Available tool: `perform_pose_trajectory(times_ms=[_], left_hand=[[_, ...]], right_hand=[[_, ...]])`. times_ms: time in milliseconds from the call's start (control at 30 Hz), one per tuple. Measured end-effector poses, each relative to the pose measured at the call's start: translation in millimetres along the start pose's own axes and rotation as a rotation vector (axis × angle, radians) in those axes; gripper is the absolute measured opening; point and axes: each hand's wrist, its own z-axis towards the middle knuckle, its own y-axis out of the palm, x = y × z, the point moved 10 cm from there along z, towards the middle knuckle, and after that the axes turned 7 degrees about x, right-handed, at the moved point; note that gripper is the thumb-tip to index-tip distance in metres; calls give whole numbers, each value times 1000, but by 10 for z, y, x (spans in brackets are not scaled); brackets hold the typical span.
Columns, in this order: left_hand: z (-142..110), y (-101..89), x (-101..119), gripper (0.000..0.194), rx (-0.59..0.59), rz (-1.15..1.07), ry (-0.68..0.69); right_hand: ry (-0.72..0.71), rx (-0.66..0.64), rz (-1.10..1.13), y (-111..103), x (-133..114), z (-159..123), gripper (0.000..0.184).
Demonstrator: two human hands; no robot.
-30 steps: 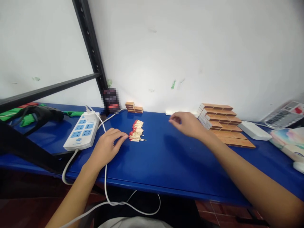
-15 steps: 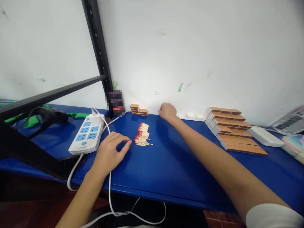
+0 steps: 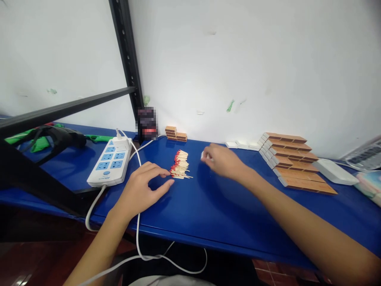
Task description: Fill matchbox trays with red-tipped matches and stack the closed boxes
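My right hand (image 3: pixel 222 159) is closed on a small white matchbox tray (image 3: pixel 203 155), partly hidden by the fingers, just above the blue table. To its left lies a pile of red-headed matches (image 3: pixel 180 165). My left hand (image 3: pixel 145 186) is beside the match heads, thumb and forefinger apart with nothing seen between them; whether a fingertip touches a match I cannot tell. A row of white matchbox trays (image 3: pixel 242 145) lies along the wall. Brown matchbox sleeves (image 3: pixel 176 134) are piled at the back, and a stepped stack of matchboxes (image 3: pixel 293 163) stands at the right.
A white power strip (image 3: pixel 110 163) lies at the left, its cable (image 3: pixel 137 222) running over the table's front edge. A black metal rack post (image 3: pixel 127 59) rises behind it. Right of the matchbox stack are a white flat box (image 3: pixel 336 171) and a pastel-coloured pack (image 3: pixel 370 184).
My right hand has come from the wall toward me, and a white tray now shows in its fingers. My left hand has shifted right to the match heads, thumb and forefinger wider apart.
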Motion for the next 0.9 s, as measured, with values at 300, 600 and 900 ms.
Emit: perform_pose_trajectory(times_ms=[300, 600, 900], left_hand=[[-281, 347, 9, 54, -290, -10, -96], [-281, 404, -26, 40, -299, 33, -104], [-289, 363, 1, 30, -269, 16, -92]], right_hand=[[-365, -15, 599, 71, -1030, -748, 13], [-115, 48, 472, 292, -354, -345, 13], [-84, 7, 415, 352, -361, -396, 12]])
